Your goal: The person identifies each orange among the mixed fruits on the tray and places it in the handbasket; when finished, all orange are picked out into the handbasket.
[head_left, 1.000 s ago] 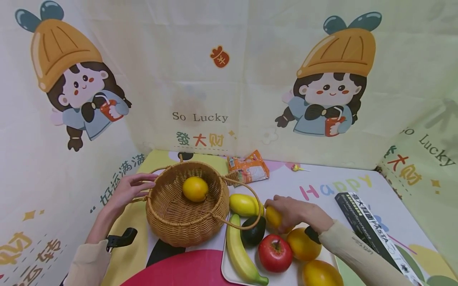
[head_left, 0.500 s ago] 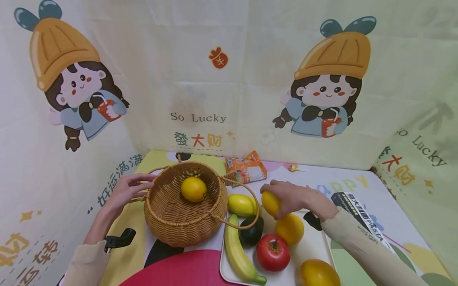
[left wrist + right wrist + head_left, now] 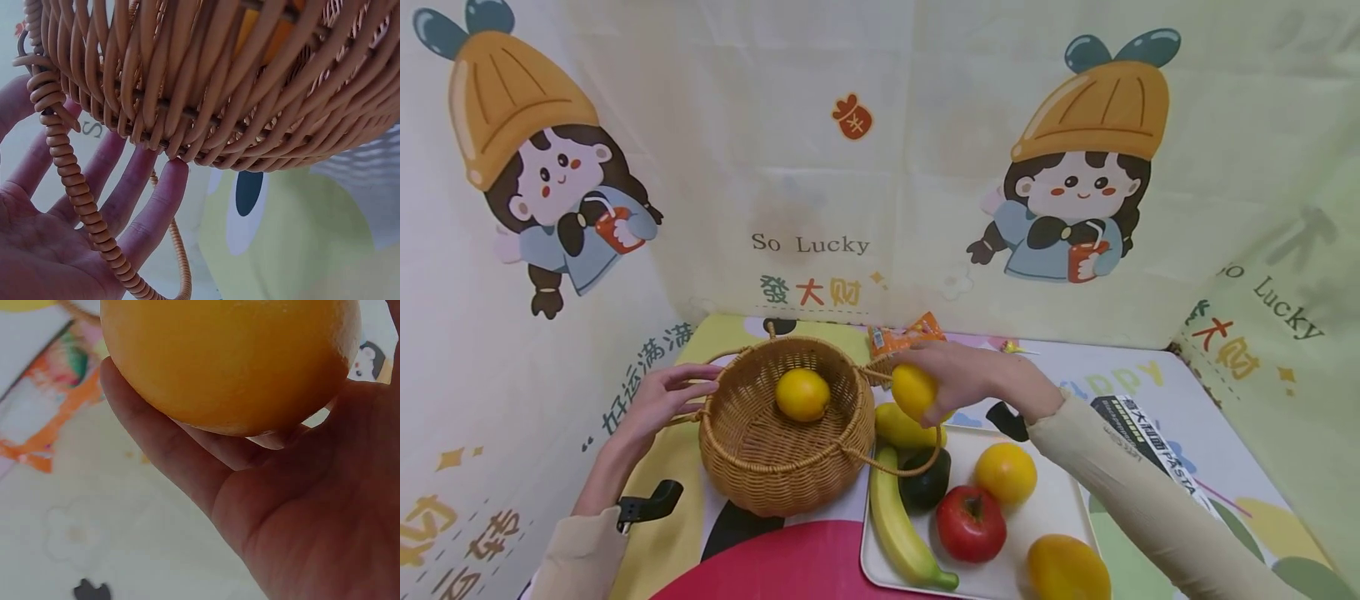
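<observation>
My right hand [image 3: 966, 375] grips an orange [image 3: 913, 392] just right of the wicker basket [image 3: 782, 487], near its right handle. In the right wrist view the fingers curl round the orange [image 3: 231, 362]. Inside the basket lies one yellow-orange fruit [image 3: 802, 394]. With fairly straight fingers, my left hand [image 3: 662, 400] touches the basket's left side. The left wrist view has its fingertips against the weave, beside a looped handle [image 3: 81, 194]. A white tray [image 3: 1060, 492] carries a lemon [image 3: 904, 428], banana [image 3: 891, 525], avocado [image 3: 925, 483], red apple [image 3: 972, 523], another orange [image 3: 1006, 472] and a larger yellow-orange fruit [image 3: 1067, 568].
Behind the right hand lies an orange snack packet [image 3: 891, 339], partly hidden. A lollipop [image 3: 1011, 346] is at the back of the table. On the right lies a black and white pasta box [image 3: 1150, 446]. Printed cloth walls [image 3: 820, 167] stand at the back and sides.
My right hand has lifted the orange off the tray and carried it left and up toward the basket. Another orange on the tray has shifted left. My left hand stays at the basket.
</observation>
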`<control>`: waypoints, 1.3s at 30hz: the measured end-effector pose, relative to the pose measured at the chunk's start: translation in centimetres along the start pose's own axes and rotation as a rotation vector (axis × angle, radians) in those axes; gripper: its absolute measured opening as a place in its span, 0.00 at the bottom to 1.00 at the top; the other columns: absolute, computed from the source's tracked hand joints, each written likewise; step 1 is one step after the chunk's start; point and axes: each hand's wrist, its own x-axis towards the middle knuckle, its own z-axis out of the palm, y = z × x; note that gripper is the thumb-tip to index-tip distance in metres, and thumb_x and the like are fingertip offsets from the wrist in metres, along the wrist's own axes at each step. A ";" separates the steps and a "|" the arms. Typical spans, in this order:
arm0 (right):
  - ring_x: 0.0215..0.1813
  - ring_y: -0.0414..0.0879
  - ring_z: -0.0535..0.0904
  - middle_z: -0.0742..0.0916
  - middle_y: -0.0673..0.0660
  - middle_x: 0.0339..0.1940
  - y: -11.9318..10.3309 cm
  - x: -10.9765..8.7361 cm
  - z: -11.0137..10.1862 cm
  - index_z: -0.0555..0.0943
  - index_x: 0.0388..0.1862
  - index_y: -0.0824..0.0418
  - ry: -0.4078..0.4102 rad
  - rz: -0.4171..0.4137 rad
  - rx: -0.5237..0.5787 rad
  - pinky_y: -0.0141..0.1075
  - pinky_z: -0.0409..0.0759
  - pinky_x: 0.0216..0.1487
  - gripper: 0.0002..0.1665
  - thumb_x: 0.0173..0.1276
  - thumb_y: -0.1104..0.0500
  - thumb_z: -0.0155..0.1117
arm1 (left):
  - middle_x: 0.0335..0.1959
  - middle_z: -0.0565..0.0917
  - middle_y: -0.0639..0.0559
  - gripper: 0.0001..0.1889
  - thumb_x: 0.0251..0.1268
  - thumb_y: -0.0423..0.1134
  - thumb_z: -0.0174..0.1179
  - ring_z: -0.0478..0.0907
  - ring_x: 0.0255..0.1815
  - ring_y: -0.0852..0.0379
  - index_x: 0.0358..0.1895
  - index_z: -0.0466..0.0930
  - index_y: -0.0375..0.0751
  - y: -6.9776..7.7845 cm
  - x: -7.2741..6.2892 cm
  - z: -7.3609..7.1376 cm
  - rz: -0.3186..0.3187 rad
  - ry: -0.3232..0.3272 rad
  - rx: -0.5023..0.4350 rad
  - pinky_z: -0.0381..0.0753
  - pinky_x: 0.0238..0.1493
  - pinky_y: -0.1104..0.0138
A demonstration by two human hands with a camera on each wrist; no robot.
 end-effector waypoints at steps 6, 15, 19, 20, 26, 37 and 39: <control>0.50 0.47 0.71 0.77 0.53 0.54 -2.2 2.4 -0.9 0.71 0.65 0.52 -0.025 -0.047 -0.018 0.39 0.74 0.49 0.41 0.49 0.52 0.74 | 0.58 0.78 0.39 0.28 0.67 0.50 0.59 0.83 0.41 0.66 0.61 0.73 0.32 0.3 -0.1 0.0 -0.008 0.008 0.002 0.83 0.39 0.69; 0.47 0.43 0.73 0.76 0.49 0.53 -5.6 6.5 -1.0 0.69 0.66 0.45 -0.081 -0.071 -0.067 0.36 0.74 0.45 0.42 0.50 0.50 0.73 | 0.59 0.77 0.39 0.28 0.66 0.50 0.60 0.82 0.42 0.66 0.62 0.73 0.32 0.1 0.0 -0.1 -0.020 0.013 -0.005 0.83 0.39 0.70; 0.48 0.43 0.72 0.76 0.50 0.52 -6.7 8.8 -0.7 0.69 0.65 0.48 -0.112 -0.109 -0.070 0.34 0.73 0.46 0.41 0.51 0.51 0.74 | 0.58 0.78 0.42 0.28 0.66 0.50 0.60 0.82 0.41 0.69 0.61 0.74 0.31 0.1 0.1 -0.1 -0.013 0.012 -0.012 0.83 0.39 0.70; 0.48 0.43 0.72 0.76 0.50 0.51 -7.0 9.4 -0.6 0.68 0.65 0.48 -0.120 -0.116 -0.078 0.34 0.73 0.46 0.41 0.51 0.51 0.73 | 0.57 0.78 0.44 0.28 0.66 0.49 0.60 0.81 0.40 0.69 0.61 0.74 0.31 0.1 0.1 0.0 -0.010 0.013 -0.012 0.83 0.39 0.70; 0.50 0.43 0.71 0.76 0.49 0.51 -8.4 12.8 0.4 0.68 0.64 0.46 -0.167 -0.135 -0.147 0.32 0.72 0.46 0.40 0.52 0.47 0.73 | 0.55 0.79 0.46 0.28 0.67 0.49 0.60 0.81 0.39 0.72 0.61 0.74 0.30 0.2 0.1 0.1 -0.002 0.015 -0.016 0.83 0.39 0.70; 0.52 0.40 0.71 0.77 0.47 0.54 -9.8 16.4 2.9 0.66 0.69 0.48 -0.251 -0.101 -0.248 0.31 0.72 0.49 0.42 0.56 0.45 0.70 | 0.52 0.81 0.53 0.27 0.67 0.48 0.59 0.81 0.39 0.72 0.61 0.74 0.30 0.1 -0.1 -0.1 0.000 0.016 -0.033 0.83 0.40 0.70; 0.51 0.40 0.71 0.77 0.47 0.54 -9.9 16.9 3.4 0.66 0.69 0.49 -0.257 -0.094 -0.260 0.30 0.72 0.48 0.43 0.56 0.45 0.71 | 0.52 0.81 0.54 0.27 0.67 0.47 0.59 0.81 0.39 0.72 0.61 0.73 0.30 0.1 0.0 -0.2 0.002 0.015 -0.038 0.83 0.40 0.71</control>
